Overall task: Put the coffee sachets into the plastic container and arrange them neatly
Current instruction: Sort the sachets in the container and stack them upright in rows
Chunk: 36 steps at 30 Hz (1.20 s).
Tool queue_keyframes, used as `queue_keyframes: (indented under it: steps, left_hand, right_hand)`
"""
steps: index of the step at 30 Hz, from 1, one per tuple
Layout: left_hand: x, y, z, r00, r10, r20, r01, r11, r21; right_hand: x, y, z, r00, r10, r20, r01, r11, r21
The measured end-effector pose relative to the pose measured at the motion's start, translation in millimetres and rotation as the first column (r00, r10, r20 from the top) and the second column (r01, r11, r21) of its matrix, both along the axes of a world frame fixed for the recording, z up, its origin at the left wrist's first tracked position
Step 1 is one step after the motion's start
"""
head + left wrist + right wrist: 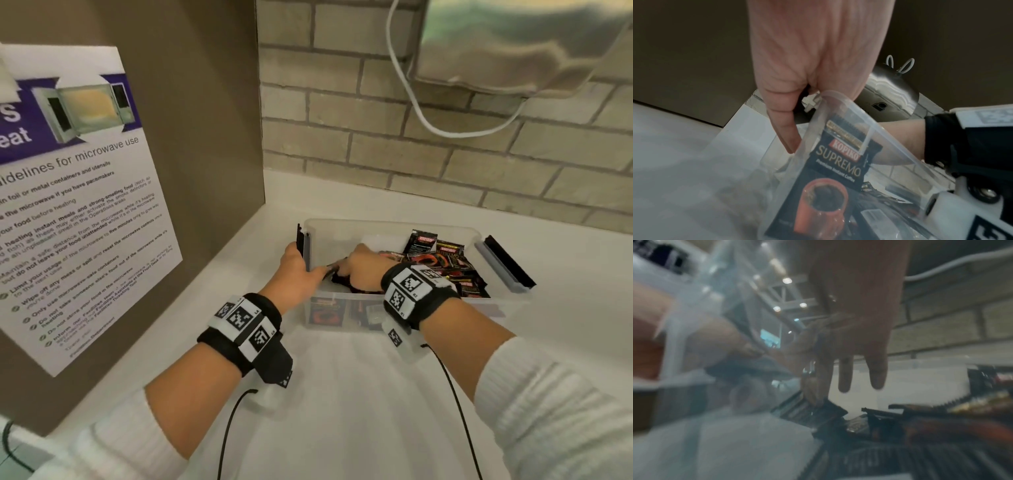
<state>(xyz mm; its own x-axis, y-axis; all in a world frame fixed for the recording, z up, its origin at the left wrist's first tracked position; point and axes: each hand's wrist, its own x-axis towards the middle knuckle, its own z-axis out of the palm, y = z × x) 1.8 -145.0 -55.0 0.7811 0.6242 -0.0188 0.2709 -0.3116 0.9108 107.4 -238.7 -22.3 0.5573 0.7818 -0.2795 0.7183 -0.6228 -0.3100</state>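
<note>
A clear plastic container [394, 224] stands on the white counter. Black coffee sachets [442, 263] lie in a loose heap in its right half. One sachet [838, 162] stands flat against the near wall. My left hand [301, 267] grips the container at its near left corner, and the rim [849, 104] runs into my left palm [813, 65]. My right hand [346, 270] is inside the left half. In the blurred right wrist view, the thumb and forefinger of that hand [849, 337] pinch the top edge of a dark sachet [813, 410]. Its other fingers hang straight.
A brown panel with a microwave-guidelines poster [78, 205] closes off the left side. A brick wall [411, 154] with a hanging white cable [428, 116] stands behind. The container's grey-black latches [507, 263] stick out at both ends. White counter [342, 377] lies in front.
</note>
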Motion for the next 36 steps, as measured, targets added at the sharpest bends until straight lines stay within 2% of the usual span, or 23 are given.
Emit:
queue_keyframes:
  steps: [2,3,5,7,9,11,12,14,16,17,19,21,23,25,27,29,31,32,34,36]
  left_hand:
    - [-0.1,4.0,-3.6,0.999,-0.032,-0.041,0.033,0.999,0.016]
    - [-0.2,7.1,-4.7,0.996,-0.036,-0.08,0.042,0.996,0.076]
    - [-3.5,11.7,0.6,0.992,0.022,-0.121,0.01,0.967,0.256]
    - [-8.5,11.3,16.0,0.998,0.046,0.049,-0.06,0.94,0.336]
    - [-9.5,8.1,33.3,0.974,-0.076,0.213,0.026,0.973,0.229]
    - [-5.4,0.9,45.2,0.951,-0.204,0.231,0.204,0.979,0.024]
    - [-2.2,-0.9,46.0,0.949,-0.218,0.229,0.239,0.969,-0.069]
    - [1.9,-1.2,43.7,0.952,-0.167,0.257,0.207,0.968,-0.14]
    - [2.8,1.9,36.8,0.957,-0.07,0.283,0.122,0.978,-0.169]
    - [2.7,4.7,32.3,0.957,-0.026,0.289,0.081,0.98,-0.179]
    - [1.5,6.8,26.0,0.957,0.031,0.29,0.026,0.981,-0.192]
    - [2.4,8.2,20.9,0.953,0.059,0.297,0.0,0.981,-0.194]
    - [2.2,7.3,18.3,0.944,0.079,0.32,-0.011,0.978,-0.209]
    - [2.9,7.2,16.5,0.94,0.09,0.329,-0.013,0.974,-0.228]
    - [2.1,7.0,17.1,0.938,0.067,0.34,0.022,0.968,-0.25]
    - [-1.6,5.7,20.9,0.936,0.033,0.349,0.067,0.96,-0.27]
    - [-3.1,7.0,24.7,0.937,-0.004,0.348,0.102,0.959,-0.264]
    - [-3.4,7.6,27.2,0.94,-0.027,0.341,0.119,0.961,-0.251]
    - [-1.1,8.1,32.3,0.947,-0.077,0.312,0.163,0.951,-0.261]
    - [0.6,2.8,38.8,0.946,-0.128,0.298,0.236,0.903,-0.36]
  right_hand:
    - [10.3,-9.7,2.1,0.993,-0.084,-0.077,0.105,0.942,0.318]
    - [15.4,-15.9,4.7,0.985,-0.141,-0.101,0.172,0.87,0.462]
    - [22.3,-27.4,9.7,0.939,-0.186,-0.289,0.334,0.692,0.64]
    - [21.6,-36.0,17.1,0.915,-0.15,-0.375,0.386,0.601,0.7]
    - [17.2,-38.1,22.2,0.899,-0.091,-0.429,0.401,0.566,0.72]
    - [6.5,-35.3,24.3,0.893,0.001,-0.451,0.374,0.556,0.742]
    - [0.3,-32.9,23.3,0.888,0.049,-0.456,0.357,0.553,0.753]
    - [-10.1,-26.8,20.9,0.877,0.094,-0.471,0.349,0.551,0.758]
    - [-12.4,-22.0,14.8,0.862,0.066,-0.502,0.376,0.58,0.723]
    - [-12.5,-21.6,11.5,0.861,0.024,-0.509,0.381,0.634,0.673]
    - [-12.5,-24.8,6.4,0.848,-0.046,-0.529,0.34,0.812,0.475]
    - [-13.9,-29.3,4.2,0.863,-0.03,-0.504,0.167,0.959,0.228]
    - [-18.7,-32.6,7.3,0.884,0.021,-0.467,0.021,0.996,0.083]
    - [-19.1,-34.5,6.7,0.913,0.097,-0.397,-0.058,0.992,0.109]
    - [-17.8,-36.5,4.1,0.917,0.162,-0.365,-0.081,0.97,0.227]
    - [-14.6,-41.5,1.4,0.878,0.152,-0.454,0.034,0.927,0.374]
    - [-11.1,-46.1,2.6,0.825,0.114,-0.553,0.215,0.842,0.495]
    - [-10.0,-47.3,6.1,0.842,0.1,-0.53,0.249,0.8,0.546]
    - [-7.6,-44.0,12.6,0.914,0.069,-0.4,0.211,0.762,0.613]
    - [-7.0,-35.1,17.0,0.94,0.042,-0.339,0.211,0.709,0.673]
